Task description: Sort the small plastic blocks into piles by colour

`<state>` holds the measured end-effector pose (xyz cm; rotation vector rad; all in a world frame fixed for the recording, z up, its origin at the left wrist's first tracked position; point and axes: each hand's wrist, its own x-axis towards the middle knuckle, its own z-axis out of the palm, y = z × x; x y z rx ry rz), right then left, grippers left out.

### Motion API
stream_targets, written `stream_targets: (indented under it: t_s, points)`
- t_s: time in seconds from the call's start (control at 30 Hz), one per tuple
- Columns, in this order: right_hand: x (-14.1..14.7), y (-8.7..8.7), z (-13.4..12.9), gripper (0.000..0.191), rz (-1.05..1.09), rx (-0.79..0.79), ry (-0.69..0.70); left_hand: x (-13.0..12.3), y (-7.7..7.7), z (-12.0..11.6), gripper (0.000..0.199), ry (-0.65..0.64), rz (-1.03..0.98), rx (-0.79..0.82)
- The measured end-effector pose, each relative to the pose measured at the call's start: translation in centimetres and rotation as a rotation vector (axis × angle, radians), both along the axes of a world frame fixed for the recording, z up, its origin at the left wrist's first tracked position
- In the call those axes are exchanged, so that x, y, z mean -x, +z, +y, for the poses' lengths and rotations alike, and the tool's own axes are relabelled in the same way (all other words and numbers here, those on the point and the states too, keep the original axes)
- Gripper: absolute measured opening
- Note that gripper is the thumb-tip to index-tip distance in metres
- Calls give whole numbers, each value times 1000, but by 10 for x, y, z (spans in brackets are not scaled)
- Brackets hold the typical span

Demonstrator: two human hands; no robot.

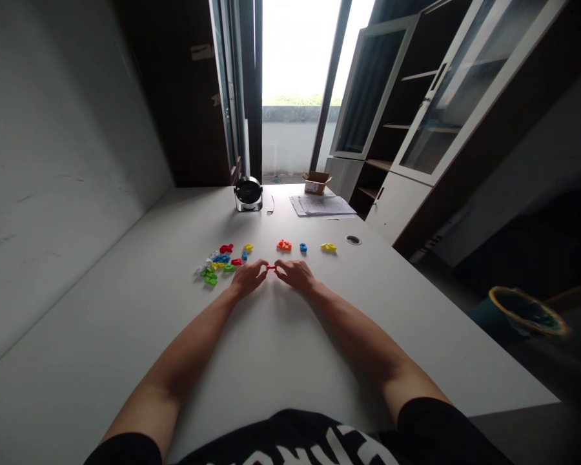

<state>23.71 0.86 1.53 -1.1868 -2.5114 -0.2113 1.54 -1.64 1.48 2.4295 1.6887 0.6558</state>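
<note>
A small, slim red piece, apparently glossy plastic [271, 267], is pinched at its two ends by the left hand [250, 278] and the right hand [295, 274], fingertips closed on it, the hands a short gap apart over the near-middle of the white, smooth-topped surface [290, 336]. It looks light and stiff, probably a little slick, and hardly fragile, though a thin part might snap if bent hard. The ends, where the fingertips sit, seem the right place to take hold, leaving the middle free. Its long axis runs left to right, across the person's view and roughly level; which end is its front cannot be told at this size. Beyond the hands lie an orange-red chunky plastic piece [284, 245] and a small blue plastic block [303, 247], with a loose multicoloured cluster of plastic pieces [221, 259] near the left hand.
</note>
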Motion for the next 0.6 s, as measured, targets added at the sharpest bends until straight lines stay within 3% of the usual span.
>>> stream_targets:
  t_s: [0.33,0.6]
  points:
    - [0,-3,2,25,14,-27,7,2,5,1,29,75,-102,76]
    - [3,-5,1,21,-2,-34,42,4,11,2,49,64,-215,160]
